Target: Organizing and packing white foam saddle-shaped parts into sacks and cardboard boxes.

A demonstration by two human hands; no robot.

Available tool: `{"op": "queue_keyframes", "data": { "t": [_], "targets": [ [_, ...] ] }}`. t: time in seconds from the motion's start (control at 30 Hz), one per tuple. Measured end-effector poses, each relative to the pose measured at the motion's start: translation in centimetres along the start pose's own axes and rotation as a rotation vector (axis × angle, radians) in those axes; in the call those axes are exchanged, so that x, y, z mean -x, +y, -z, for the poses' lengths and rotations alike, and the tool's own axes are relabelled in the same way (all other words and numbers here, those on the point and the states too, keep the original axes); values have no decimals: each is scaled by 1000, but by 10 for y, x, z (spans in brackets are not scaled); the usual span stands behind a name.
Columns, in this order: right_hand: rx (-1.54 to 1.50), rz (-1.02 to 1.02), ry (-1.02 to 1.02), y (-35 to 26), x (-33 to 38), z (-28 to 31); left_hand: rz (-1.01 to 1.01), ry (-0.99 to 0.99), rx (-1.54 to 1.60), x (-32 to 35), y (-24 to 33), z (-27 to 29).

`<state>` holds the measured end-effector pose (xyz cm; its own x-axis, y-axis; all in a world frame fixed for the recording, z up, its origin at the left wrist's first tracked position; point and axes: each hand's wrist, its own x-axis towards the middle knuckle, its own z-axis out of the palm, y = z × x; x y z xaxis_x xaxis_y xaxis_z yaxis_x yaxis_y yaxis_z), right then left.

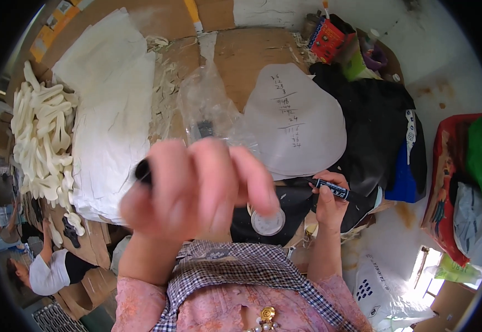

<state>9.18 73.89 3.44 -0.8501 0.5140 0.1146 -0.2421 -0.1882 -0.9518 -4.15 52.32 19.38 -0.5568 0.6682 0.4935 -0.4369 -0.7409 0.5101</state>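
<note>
Your right hand (331,207) pinches the marker (332,189) just below the grey sheet (321,105), tip pointing left by the sheet's lower edge; I cannot tell whether it touches; your left hand (196,185), raised and blurred, shows to the sheet's lower left, fingers curled on a small black piece (143,172); handwriting runs down the sheet; clear bag (205,102) left of it; white stack (111,110) farther left; pale heap (44,133) beyond; black cloth (382,122) right of the sheet; round disc (267,222) below it.
</note>
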Motion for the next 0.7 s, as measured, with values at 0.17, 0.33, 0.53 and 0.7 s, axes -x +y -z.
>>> {"op": "queue_keyframes", "data": {
  "t": [0.17,0.33,0.53,0.7],
  "targets": [
    [-76,-5,-57,0,-2,-13,-606,26,232,19,24,-52],
    [10,-20,-58,-2,7,-20,-622,-23,74,33,35,-57],
    [39,27,-66,-12,27,-43,-651,-147,-98,27,50,-77],
    [28,9,-32,-17,55,-61,-618,-307,-132,81,78,-103]
  ]
}}
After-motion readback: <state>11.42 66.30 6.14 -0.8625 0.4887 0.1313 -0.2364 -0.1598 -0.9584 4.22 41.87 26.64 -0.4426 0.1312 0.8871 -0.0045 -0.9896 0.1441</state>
